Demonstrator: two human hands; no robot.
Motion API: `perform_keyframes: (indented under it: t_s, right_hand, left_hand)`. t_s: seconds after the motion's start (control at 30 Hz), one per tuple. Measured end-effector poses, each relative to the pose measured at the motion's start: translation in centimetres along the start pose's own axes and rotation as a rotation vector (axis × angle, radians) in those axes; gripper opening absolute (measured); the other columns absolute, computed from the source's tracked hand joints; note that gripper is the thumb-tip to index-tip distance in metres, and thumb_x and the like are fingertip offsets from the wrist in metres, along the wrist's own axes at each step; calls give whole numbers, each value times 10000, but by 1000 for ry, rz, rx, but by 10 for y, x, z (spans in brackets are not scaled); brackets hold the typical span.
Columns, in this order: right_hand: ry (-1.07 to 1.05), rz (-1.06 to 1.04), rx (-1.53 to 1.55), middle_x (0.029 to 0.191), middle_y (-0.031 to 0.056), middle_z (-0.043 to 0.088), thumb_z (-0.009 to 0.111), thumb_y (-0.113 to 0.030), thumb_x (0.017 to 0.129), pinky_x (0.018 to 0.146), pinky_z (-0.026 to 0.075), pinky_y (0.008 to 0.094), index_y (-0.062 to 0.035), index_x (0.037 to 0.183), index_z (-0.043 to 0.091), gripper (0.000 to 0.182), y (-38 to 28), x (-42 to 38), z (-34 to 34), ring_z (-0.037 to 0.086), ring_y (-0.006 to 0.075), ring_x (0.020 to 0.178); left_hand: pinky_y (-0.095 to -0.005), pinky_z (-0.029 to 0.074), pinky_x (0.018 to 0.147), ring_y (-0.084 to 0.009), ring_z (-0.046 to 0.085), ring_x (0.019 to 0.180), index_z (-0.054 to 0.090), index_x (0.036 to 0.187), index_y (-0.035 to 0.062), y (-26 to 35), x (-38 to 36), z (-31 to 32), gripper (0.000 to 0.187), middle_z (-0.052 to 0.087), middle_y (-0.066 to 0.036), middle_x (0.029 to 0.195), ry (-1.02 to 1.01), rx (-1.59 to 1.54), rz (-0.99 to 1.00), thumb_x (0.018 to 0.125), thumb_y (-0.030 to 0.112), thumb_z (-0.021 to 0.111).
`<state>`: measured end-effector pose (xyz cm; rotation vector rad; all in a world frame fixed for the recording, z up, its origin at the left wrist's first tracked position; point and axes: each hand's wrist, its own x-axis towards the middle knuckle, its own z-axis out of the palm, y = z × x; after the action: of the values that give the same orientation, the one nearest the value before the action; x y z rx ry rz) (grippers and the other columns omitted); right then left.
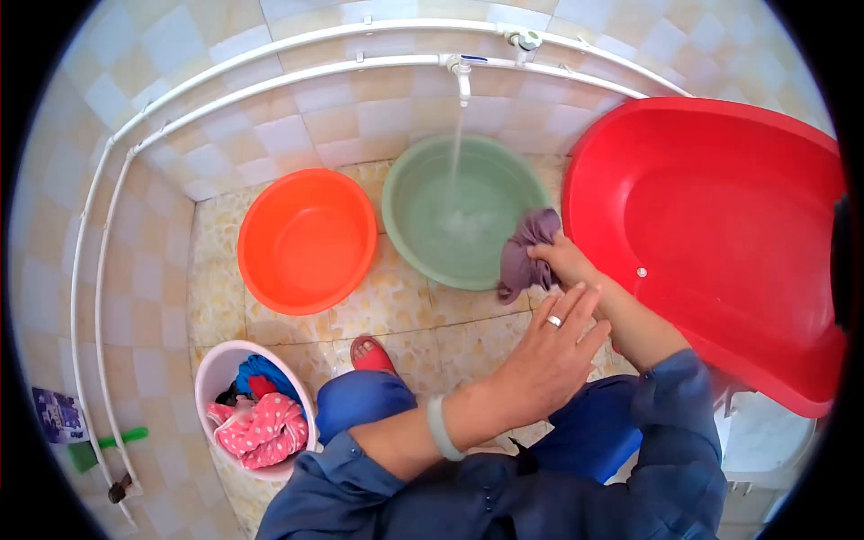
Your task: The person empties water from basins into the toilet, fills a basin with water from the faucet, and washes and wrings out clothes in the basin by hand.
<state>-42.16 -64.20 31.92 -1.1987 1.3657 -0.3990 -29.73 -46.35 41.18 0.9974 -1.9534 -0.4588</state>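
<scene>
A bunched mauve cloth (526, 261) hangs from my right hand (562, 259), whose fingers are closed around it. The cloth overlaps the lower right rim of a green basin (396, 207) in this view. Water runs from a white tap (463, 81) into that basin and ripples the water there. My left hand (549, 355), with a ring and a pale wristband, is held right beside my right wrist. Its fingers are stretched out and nothing is in them.
An orange basin (308, 241) stands left of the green one. Nearer me, a pale pink basin (205, 396) holds clothes, including a pink dotted garment (265, 427). A large red tub (720, 225) fills the right side. White pipes (297, 72) run along the tiled wall.
</scene>
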Motion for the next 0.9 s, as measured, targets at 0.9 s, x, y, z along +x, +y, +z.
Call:
perform_keyframes:
  t_s: [0.9]
  right_hand:
    - [-236,-476,-1260,1026,188,656,591,-150,795,791,513,441,-41,1006,602,238,147,110,103,647,344,929]
  left_hand:
    - [-450,380,1007,-371,430,1226,522,1176,-16,-27,12,0,467,392,-245,1352,-308,11,-113,779,176,676]
